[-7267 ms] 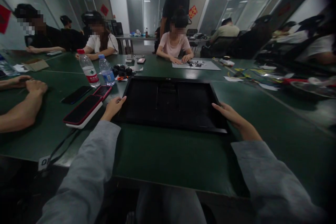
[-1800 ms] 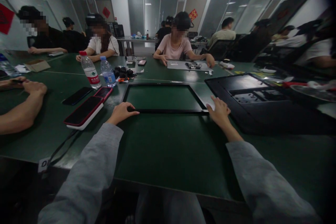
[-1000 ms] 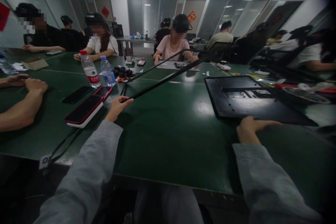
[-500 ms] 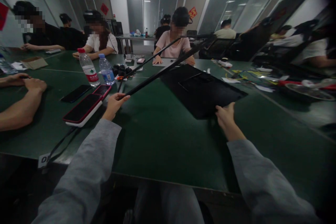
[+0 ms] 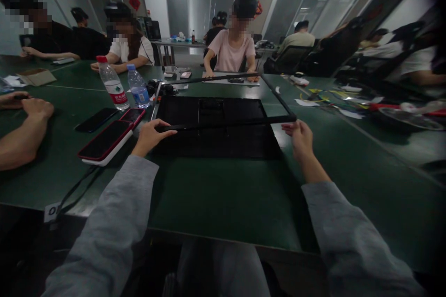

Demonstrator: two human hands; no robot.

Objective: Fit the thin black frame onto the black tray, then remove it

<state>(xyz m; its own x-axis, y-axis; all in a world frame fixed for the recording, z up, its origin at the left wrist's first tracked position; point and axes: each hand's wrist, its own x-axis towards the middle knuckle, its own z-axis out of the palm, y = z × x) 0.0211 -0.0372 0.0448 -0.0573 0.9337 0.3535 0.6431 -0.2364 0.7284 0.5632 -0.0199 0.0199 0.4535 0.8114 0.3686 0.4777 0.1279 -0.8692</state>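
In the middle of the frame, the left hand point(image 5: 150, 133) and the right hand point(image 5: 300, 134) each pinch a near corner of a thin black frame point(image 5: 223, 125), fingers closed on it. They hold it just above the black panel point(image 5: 216, 137) lying flat on the green tabletop point(image 5: 223, 199), so the edges line up.
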